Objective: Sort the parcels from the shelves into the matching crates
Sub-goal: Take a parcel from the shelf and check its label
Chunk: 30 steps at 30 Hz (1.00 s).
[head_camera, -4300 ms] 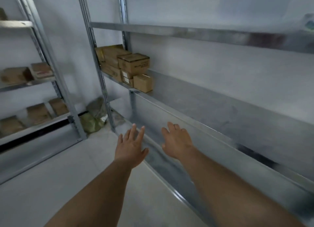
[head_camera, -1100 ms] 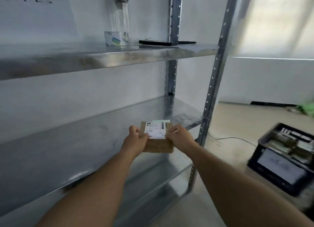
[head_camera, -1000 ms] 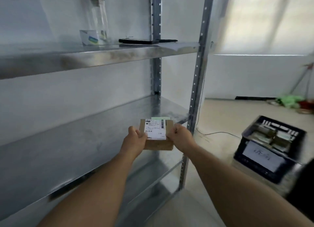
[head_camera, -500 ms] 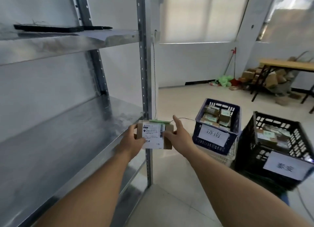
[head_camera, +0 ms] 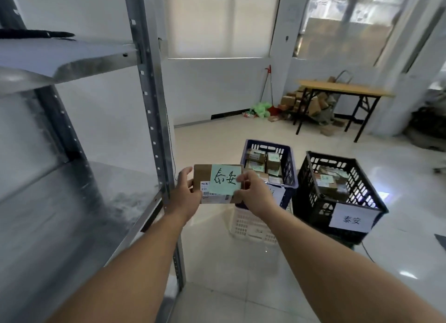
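**Labelled parcel held up in front of two sorting crates**

A person holds a brown cardboard parcel [head_camera: 201,175] in both hands at chest height, in the air just past the end of a metal shelf [head_camera: 72,202] and in front of the crates on the floor. The left hand [head_camera: 184,194] grips the parcel's left edge, thumb laid on the near face and the other fingers curled out of sight behind it. The right hand [head_camera: 257,197] pinches the right edge, thumb and curled fingers closing near the lower corner of a pale green note [head_camera: 225,181]. The note bears two handwritten characters and covers much of the face; a white shipping label [head_camera: 214,197] shows beneath it.

Beyond the hands, a blue crate [head_camera: 265,146] rests on a white crate [head_camera: 251,226]; it holds several small boxes [head_camera: 272,162], and its front label is mostly hidden by the right hand. Just beside it, to the right, stands a black crate [head_camera: 318,202] with more packages inside and a white paper sign [head_camera: 351,219] carrying the same two characters as the note.

The shelf's upright post [head_camera: 150,105] rises to the left of the parcel. Against the far wall, a wooden-topped table [head_camera: 345,89] stands over a heap of cartons [head_camera: 311,104].
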Each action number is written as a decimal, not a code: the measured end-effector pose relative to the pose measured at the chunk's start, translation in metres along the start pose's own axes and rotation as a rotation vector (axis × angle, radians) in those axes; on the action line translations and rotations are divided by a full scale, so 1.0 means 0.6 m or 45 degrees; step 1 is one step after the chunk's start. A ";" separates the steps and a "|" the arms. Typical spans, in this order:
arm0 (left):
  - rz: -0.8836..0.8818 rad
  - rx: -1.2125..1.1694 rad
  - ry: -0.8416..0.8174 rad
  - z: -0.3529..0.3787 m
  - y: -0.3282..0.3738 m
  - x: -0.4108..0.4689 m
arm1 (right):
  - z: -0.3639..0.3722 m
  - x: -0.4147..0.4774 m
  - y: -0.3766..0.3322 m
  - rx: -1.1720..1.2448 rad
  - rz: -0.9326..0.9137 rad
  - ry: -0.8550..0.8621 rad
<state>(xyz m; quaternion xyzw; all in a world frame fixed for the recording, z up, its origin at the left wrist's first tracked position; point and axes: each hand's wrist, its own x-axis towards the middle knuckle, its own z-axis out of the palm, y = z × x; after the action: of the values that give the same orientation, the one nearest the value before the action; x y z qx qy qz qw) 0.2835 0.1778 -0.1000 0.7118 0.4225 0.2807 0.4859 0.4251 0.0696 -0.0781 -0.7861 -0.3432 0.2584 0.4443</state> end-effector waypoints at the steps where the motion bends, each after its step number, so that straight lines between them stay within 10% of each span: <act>1: 0.029 0.011 -0.040 0.008 0.000 0.009 | -0.004 0.006 0.005 0.001 0.010 0.020; 16: 0.151 0.154 -0.370 0.219 0.055 0.146 | -0.157 0.127 0.117 -0.115 0.046 0.239; 30: 0.348 0.409 -0.572 0.667 0.191 0.327 | -0.510 0.344 0.343 -0.281 0.207 0.406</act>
<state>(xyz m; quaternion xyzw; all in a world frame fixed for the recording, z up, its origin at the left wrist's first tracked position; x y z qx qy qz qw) 0.7407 0.1480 -0.1439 0.8739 0.2437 0.1087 0.4062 0.8367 -0.0072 -0.1347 -0.8860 -0.2303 0.1266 0.3821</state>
